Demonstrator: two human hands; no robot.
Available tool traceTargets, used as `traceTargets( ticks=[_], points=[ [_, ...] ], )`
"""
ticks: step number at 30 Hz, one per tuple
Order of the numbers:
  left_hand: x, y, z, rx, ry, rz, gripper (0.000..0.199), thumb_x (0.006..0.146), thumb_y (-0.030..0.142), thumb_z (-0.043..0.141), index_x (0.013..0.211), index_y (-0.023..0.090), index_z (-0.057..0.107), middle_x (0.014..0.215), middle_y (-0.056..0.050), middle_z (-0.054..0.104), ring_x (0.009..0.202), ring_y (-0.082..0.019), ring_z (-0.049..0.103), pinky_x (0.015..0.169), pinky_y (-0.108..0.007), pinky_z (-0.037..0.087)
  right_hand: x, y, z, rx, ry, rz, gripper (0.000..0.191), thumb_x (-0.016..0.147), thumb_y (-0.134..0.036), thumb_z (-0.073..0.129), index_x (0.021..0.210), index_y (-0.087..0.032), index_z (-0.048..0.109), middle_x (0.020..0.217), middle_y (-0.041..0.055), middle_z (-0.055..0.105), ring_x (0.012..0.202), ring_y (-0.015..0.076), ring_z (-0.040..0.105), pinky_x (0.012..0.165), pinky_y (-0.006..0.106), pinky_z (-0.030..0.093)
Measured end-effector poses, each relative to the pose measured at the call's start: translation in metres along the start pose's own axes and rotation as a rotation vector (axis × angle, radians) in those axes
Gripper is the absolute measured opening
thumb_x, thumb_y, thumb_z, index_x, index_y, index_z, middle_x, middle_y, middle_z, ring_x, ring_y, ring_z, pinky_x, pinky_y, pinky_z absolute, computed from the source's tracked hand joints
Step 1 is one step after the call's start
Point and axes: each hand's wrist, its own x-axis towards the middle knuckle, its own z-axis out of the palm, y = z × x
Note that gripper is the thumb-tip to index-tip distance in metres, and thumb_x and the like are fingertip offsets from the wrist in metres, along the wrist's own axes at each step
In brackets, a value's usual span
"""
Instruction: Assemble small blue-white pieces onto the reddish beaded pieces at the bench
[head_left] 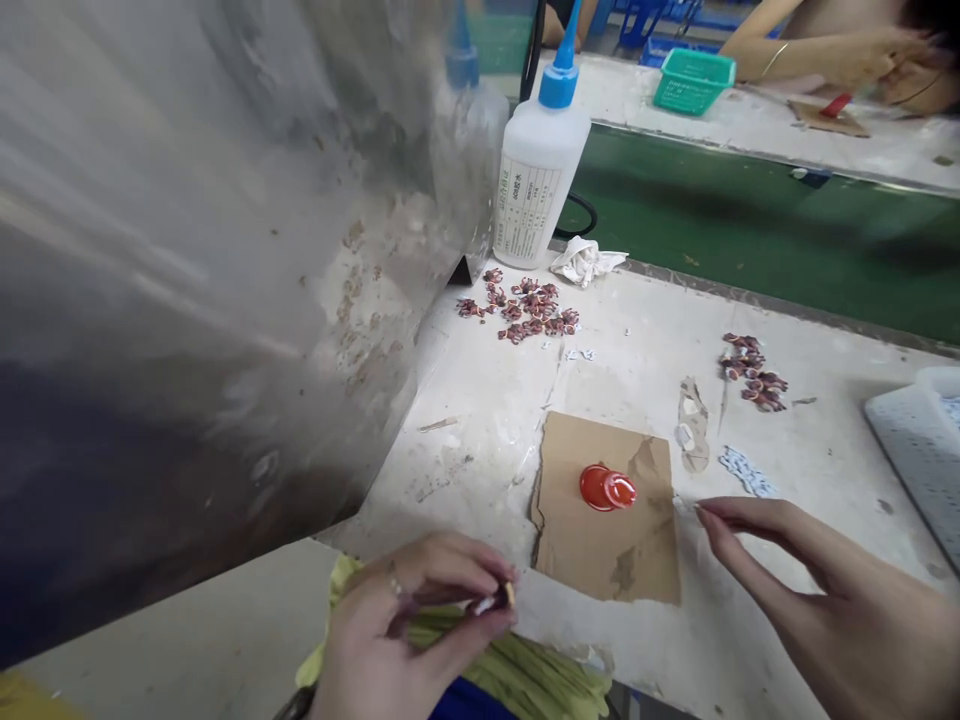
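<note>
My left hand (409, 625) is at the bottom of the view, its fingers closed on a thin dark stem with a pale tip (487, 600). Under that hand lies a bundle of yellow-green strips (495, 665). My right hand (817, 590) rests at the lower right, its fingertips close together beside a small white scrap (682, 505). Between my hands, a round red cap (607, 488) sits on a torn piece of cardboard (577, 530). Small red-brown pieces lie in a pile (525, 310) and a second pile (752, 372).
A white glue bottle with a blue nozzle (536, 170) stands by a crumpled white cloth (585, 262). A clear plastic sheet (187, 250) fills the left. A white perforated tray (922, 450) sits at the right edge, with a green belt (757, 220) behind the bench. A co-worker's arm (825, 55) shows beyond.
</note>
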Motion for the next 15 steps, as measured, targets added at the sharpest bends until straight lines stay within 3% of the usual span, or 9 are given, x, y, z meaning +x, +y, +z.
traceTargets(
  ticks=[3, 6, 10, 15],
  points=[
    [0.014, -0.004, 0.013, -0.075, -0.019, -0.118, 0.02, 0.087, 0.007, 0.081, 0.092, 0.025, 0.074, 0.088, 0.007, 0.081, 0.08, -0.007, 0.081, 0.077, -0.007, 0.066, 0.008, -0.014, -0.005, 0.133, -0.033, -0.101, 0.023, 0.104, -0.05, 0.061, 0.108, -0.031, 0.073, 0.097, -0.0061, 0.083, 0.072, 0.0152, 0.08, 0.07, 0.024, 0.064],
    [0.022, -0.005, 0.021, -0.008, 0.031, -0.087, 0.023, 0.085, 0.011, 0.084, 0.098, 0.03, 0.078, 0.085, 0.009, 0.081, 0.075, -0.005, 0.079, 0.074, -0.003, 0.064, 0.017, -0.024, -0.007, 0.23, -0.075, -0.176, 0.014, 0.104, -0.038, 0.064, 0.113, -0.031, 0.073, 0.106, -0.0065, 0.082, 0.08, 0.0138, 0.08, 0.082, 0.022, 0.064],
    [0.027, -0.007, 0.024, 0.011, 0.024, 0.023, 0.024, 0.084, 0.007, 0.084, 0.095, 0.028, 0.081, 0.088, 0.007, 0.083, 0.076, -0.008, 0.081, 0.075, -0.007, 0.066, 0.023, -0.026, -0.006, 0.295, -0.145, -0.199, 0.011, 0.104, -0.031, 0.066, 0.112, -0.032, 0.073, 0.112, -0.0064, 0.081, 0.088, 0.012, 0.08, 0.081, 0.019, 0.063],
    [0.028, -0.008, 0.022, 0.049, -0.002, 0.013, 0.028, 0.085, 0.003, 0.077, 0.097, 0.028, 0.076, 0.091, 0.009, 0.081, 0.08, -0.007, 0.081, 0.077, -0.008, 0.066, 0.025, -0.027, -0.002, 0.284, -0.122, -0.22, 0.011, 0.104, -0.029, 0.065, 0.112, -0.031, 0.073, 0.113, -0.0054, 0.08, 0.091, 0.0121, 0.08, 0.085, 0.019, 0.064]
  ],
)
